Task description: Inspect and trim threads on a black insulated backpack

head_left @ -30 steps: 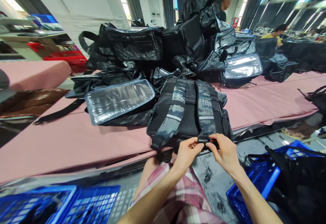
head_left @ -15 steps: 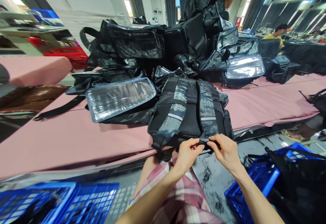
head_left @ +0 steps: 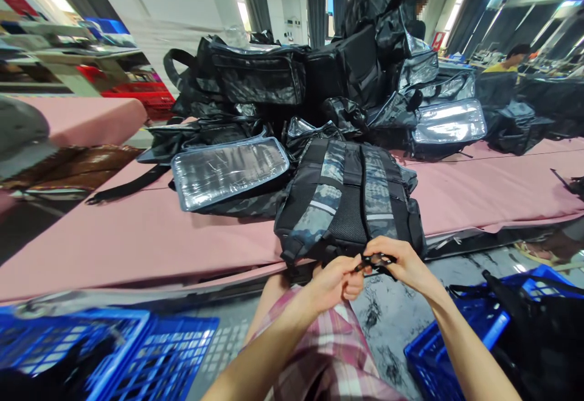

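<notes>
A black backpack (head_left: pixel 349 197) with camouflage shoulder straps lies on the pink table, its mesh back panel facing up and its near end toward my lap. Just off that end, my right hand (head_left: pixel 401 261) pinches a small black plastic buckle (head_left: pixel 381 260) between thumb and fingers. Close against it, my left hand (head_left: pixel 340 279) is closed on the black strap (head_left: pixel 360 265) that runs into the buckle. Most of the strap is hidden by my fingers. To the left of the backpack, a bag with a silvery lined lid (head_left: pixel 230 173) lies open.
More black bags (head_left: pixel 260 75) are piled behind on the pink tabletop (head_left: pixel 137 237). Blue crates (head_left: pixel 173 352) stand low at left, and another blue crate (head_left: pixel 433 352) with black bags stands at right. Other people are farther back at right.
My hands have shifted slightly, and the buckle now shows between them. My left fingers have curled in tighter. The whole view has swung a little to the left.
</notes>
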A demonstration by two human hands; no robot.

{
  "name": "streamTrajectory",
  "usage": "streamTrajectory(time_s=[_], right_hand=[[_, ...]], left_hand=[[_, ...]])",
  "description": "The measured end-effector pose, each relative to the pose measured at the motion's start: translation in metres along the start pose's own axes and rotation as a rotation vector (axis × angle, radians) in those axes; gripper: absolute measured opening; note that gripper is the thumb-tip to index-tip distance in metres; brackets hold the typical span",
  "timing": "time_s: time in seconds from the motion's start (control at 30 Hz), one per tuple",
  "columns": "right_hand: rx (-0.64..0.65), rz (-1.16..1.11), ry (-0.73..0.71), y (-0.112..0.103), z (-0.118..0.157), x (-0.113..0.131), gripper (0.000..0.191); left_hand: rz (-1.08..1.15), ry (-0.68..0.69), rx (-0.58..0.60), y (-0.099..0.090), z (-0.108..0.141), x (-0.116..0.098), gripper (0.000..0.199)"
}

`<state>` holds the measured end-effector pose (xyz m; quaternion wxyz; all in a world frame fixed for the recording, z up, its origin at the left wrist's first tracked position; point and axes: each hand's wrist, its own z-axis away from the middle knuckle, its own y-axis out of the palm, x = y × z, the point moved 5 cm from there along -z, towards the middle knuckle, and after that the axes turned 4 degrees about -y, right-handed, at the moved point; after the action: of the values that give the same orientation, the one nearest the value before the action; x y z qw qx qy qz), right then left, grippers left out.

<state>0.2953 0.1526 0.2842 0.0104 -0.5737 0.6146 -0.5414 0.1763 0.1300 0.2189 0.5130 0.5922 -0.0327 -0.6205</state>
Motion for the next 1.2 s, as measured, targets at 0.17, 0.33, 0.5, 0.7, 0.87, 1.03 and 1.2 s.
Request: streamTrajectory(time_s=[0.17,0.33,0.5,0.7,0.87,1.03,1.2], right_hand=[[-0.099,-0.001,0.126,-0.001,0.004,-0.014,0.015],[-0.125,0.007,0.160,0.003,0.008,-0.016,0.010],[-0.201,0.015,0.215,-0.002,0.008,-0.015,0.010],[-0.212,-0.017,0.202,-0.003,-0.004,-0.010,0.010],[-0.180,-0.013,0.198,0.004,-0.010,-0.009,0.010],[-0.186,0.001,0.227,0.001,-0.006,-0.013,0.010],[-0.200,-0.007,0.252,-0.002,-0.006,-0.015,0.008]], left_hand=[[-1.285,0.568,-0.742,-0.019,0.038,-0.021,0.027],[-2.179,0.829,-0.690,-0.011,0.035,-0.046,0.019],[-1.657,0.737,-0.551,-0.016,0.036,-0.071,0.005],[-1.260,0.570,-0.499,-0.016,0.044,-0.081,0.008],[-1.308,0.539,-0.463,-0.015,0.041,-0.081,0.009],[-1.350,0.554,-0.416,-0.014,0.042,-0.082,0.009],[-1.364,0.555,-0.419,-0.016,0.043,-0.083,0.010]])
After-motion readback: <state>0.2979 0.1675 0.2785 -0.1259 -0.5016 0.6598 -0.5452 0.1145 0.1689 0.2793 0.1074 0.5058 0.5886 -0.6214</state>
